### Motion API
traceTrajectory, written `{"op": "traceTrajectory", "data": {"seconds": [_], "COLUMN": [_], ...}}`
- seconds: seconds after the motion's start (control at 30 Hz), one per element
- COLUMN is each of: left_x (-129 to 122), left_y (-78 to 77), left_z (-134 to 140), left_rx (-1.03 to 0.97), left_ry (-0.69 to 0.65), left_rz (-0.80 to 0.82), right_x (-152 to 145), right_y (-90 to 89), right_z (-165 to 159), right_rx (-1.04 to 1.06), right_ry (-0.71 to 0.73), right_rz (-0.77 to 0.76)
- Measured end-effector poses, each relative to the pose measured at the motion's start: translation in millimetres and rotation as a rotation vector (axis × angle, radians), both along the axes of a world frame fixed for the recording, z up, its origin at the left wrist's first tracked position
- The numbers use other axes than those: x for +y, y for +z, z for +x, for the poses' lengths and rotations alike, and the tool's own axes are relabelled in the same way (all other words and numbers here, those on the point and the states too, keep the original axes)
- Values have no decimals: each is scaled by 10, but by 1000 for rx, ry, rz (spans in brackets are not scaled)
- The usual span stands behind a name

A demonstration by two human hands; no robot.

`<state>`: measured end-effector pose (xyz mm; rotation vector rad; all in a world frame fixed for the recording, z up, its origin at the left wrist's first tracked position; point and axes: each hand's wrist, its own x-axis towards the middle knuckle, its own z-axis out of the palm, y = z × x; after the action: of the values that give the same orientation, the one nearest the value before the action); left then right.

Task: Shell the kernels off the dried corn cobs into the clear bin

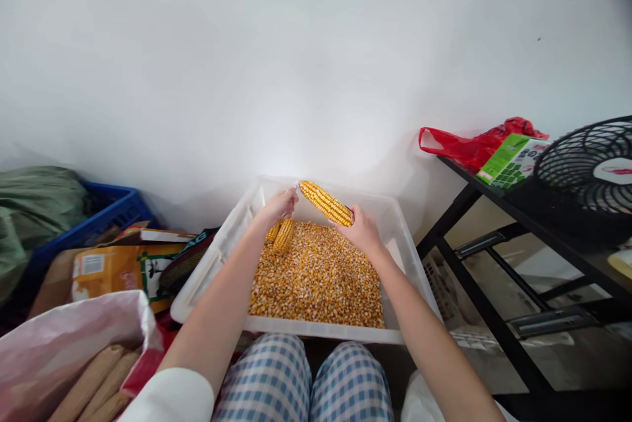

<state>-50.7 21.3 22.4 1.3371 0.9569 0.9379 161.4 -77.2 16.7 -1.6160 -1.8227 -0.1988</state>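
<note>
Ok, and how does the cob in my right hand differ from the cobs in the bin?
The held cob is in your right hand; the lying cobs rest on loose kernels. The held cob slants across the view; the lying cobs point more toward you. All are yellow, with a rowed surface.

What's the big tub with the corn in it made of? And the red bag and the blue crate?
The tub looks like cloudy white plastic, smooth, with a moulded rim. The red bag is probably thin, slightly shiny plastic film, as it crumples into sharp creases. The blue crate seems to be hard plastic: its colour is even and its edges stay straight.
</note>
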Motion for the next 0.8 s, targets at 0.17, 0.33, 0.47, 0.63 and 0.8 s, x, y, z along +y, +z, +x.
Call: {"op": "traceTrajectory", "data": {"seconds": [0.17,0.33,0.47,0.63,0.8], "left_x": [-15,-121,-154,-58,16], "left_y": [75,148,154,80,49], "left_z": [6,28,-3,-95,-98], "left_rx": [202,520,630,804,713], "left_ry": [309,392,203,103,326], "left_rz": [181,542,619,546,469], "right_x": [43,19,-30,-45,-27], "right_y": [4,38,73,80,38], "right_z": [55,30,-25,-48,-58], "right_rx": [-172,-349,-469,-523,-535], "right_ry": [28,93,182,224,226], "right_rz": [125,127,95,50,33]}}
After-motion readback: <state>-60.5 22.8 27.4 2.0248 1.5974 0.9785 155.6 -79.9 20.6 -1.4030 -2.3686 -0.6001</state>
